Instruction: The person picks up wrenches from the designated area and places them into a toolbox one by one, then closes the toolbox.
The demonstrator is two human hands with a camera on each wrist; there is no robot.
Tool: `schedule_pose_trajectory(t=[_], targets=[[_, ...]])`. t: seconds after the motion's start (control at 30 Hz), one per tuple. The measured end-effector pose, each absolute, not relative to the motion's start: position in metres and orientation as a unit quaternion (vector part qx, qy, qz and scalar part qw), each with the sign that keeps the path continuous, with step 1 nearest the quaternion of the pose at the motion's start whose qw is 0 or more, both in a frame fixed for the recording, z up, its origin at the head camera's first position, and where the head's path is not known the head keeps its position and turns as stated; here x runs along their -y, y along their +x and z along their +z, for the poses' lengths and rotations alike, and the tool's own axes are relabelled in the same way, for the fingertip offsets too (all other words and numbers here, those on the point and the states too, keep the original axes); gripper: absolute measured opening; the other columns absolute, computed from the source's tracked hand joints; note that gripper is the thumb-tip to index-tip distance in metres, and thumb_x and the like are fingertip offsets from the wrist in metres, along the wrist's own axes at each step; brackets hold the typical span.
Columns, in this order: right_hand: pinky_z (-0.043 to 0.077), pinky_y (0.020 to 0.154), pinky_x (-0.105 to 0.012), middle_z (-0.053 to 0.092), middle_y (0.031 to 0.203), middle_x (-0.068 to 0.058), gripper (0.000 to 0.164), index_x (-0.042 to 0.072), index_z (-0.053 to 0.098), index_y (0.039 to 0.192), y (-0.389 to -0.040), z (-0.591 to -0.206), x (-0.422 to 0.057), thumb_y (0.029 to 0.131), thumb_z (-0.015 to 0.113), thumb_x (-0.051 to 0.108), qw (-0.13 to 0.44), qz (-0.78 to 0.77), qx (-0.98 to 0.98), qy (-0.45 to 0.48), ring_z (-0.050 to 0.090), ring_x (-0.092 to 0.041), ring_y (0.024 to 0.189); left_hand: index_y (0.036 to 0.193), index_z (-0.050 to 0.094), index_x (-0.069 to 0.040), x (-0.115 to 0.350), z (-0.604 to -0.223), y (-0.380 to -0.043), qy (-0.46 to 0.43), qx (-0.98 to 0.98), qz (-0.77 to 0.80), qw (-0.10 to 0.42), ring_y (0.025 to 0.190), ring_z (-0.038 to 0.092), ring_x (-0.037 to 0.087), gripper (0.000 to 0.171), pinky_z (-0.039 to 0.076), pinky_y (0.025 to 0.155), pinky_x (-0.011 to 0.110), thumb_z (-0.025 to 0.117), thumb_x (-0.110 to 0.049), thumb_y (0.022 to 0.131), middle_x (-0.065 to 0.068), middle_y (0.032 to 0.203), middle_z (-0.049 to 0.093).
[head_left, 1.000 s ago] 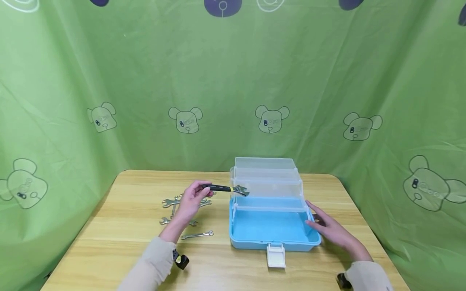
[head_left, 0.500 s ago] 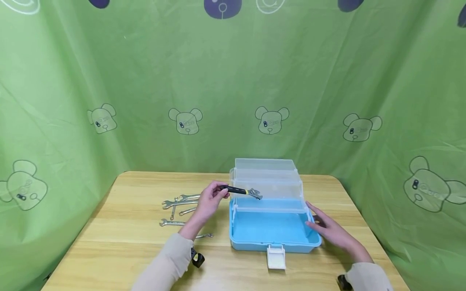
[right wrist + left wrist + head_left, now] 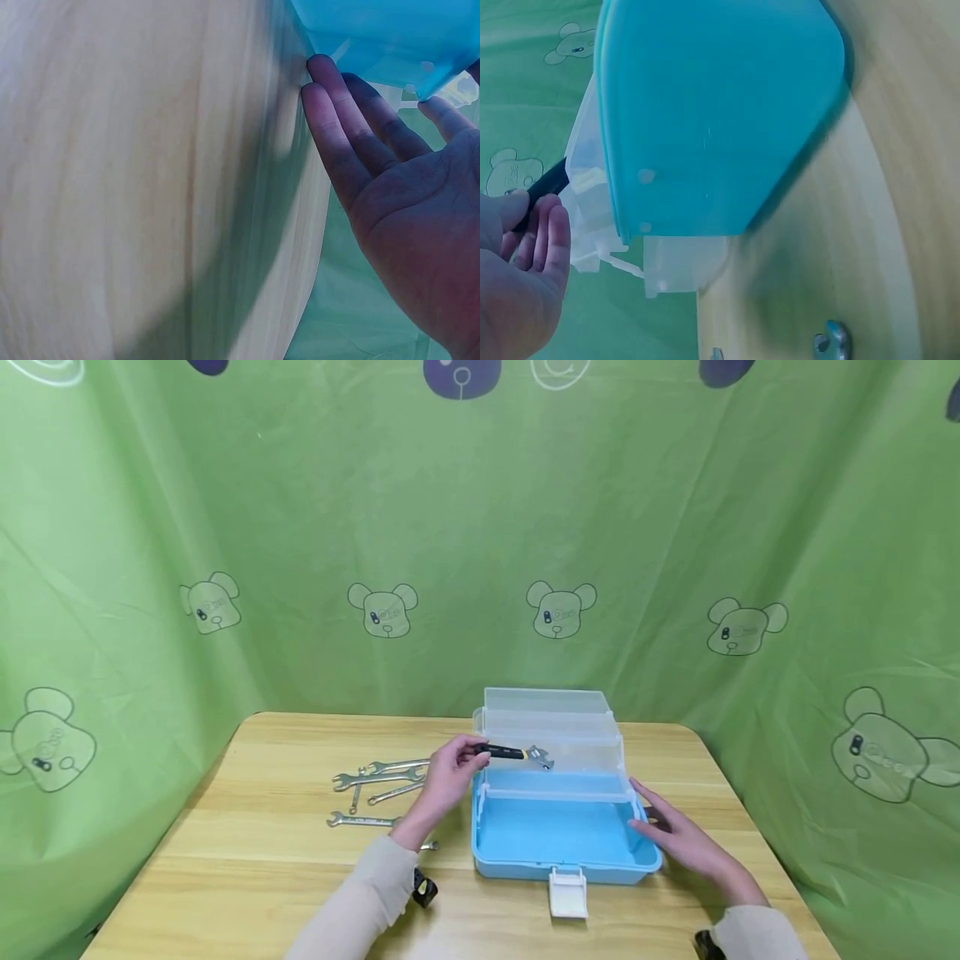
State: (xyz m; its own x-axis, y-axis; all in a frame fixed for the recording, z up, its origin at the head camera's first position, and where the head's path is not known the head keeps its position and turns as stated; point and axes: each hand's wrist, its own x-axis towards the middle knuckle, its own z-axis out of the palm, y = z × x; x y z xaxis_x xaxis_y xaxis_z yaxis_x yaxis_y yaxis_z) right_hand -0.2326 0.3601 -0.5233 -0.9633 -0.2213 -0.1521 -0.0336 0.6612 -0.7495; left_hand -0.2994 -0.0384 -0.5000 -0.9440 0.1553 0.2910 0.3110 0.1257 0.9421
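Adjustable wrench [image 3: 504,752] in air over translucent trays [image 3: 588,747] of blue toolbox [image 3: 517,868], not yet set down. Toolbox already open, trays raised; several loose wrenches [image 3: 382,777] lie on table [image 3: 225,860], so work seems only part done. Left hand [image 3: 451,770] stretches over, fingers pinching handle end, wrench nearly level. Right hand [image 3: 681,837] rests against toolbox's right side, fingers straight, slightly apart.

Wrench [image 3: 513,752] now farther right

Wood-grain table [image 3: 247,877] under blue toolbox [image 3: 517,868]; wrenches [image 3: 380,778]
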Motion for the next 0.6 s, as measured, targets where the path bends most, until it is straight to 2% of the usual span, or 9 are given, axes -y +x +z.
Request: schedule_pose_trajectory(t=[0.13,0.23,0.4,0.6], targets=[[0.035,0.108,-0.078,0.023,0.164,-0.036,0.078,0.023,0.009,0.168,-0.233,-0.524,-0.360,0.107,0.054,0.041,0.115,-0.406,-0.904,-0.072,0.037,-0.059,0.142,0.121,0.067,-0.004,0.035,-0.496,-0.299,-0.154,0.778,-0.605,0.074,0.096,0.070,0.018,0.026,0.060,0.086,0.024,0.072,-0.012,0.097,0.011,0.107,0.074],[0.036,0.108,-0.078,0.022,0.165,-0.035,0.077,0.022,0.010,0.168,-0.233,-0.523,-0.360,0.107,0.054,0.041,0.112,-0.404,-0.905,-0.076,0.037,-0.059,0.142,0.118,0.069,-0.006,0.033,-0.494,-0.300,-0.160,0.794,-0.580,0.084,0.097,0.069,0.017,0.025,0.059,0.086,0.023,0.074,-0.016,0.096,0.008,0.107,0.075],[0.036,0.108,-0.077,0.022,0.165,-0.035,0.077,0.021,0.011,0.168,-0.233,-0.523,-0.360,0.107,0.054,0.040,0.106,-0.403,-0.906,-0.078,0.038,-0.059,0.141,0.115,0.073,-0.011,0.030,-0.493,-0.303,-0.163,0.816,-0.546,0.100,0.096,0.068,0.017,0.024,0.059,0.088,0.030,0.077,-0.021,0.094,0.004,0.105,0.076],[0.037,0.109,-0.077,0.021,0.165,-0.035,0.076,0.020,0.012,0.168,-0.232,-0.522,-0.360,0.108,0.054,0.039,0.101,-0.405,-0.905,-0.081,0.039,-0.059,0.141,0.111,0.076,-0.013,0.025,-0.493,-0.306,-0.157,0.834,-0.514,0.124,0.104,0.066,0.026,0.022,0.055,0.097,0.045,0.080,-0.023,0.091,0.003,0.103,0.075]])
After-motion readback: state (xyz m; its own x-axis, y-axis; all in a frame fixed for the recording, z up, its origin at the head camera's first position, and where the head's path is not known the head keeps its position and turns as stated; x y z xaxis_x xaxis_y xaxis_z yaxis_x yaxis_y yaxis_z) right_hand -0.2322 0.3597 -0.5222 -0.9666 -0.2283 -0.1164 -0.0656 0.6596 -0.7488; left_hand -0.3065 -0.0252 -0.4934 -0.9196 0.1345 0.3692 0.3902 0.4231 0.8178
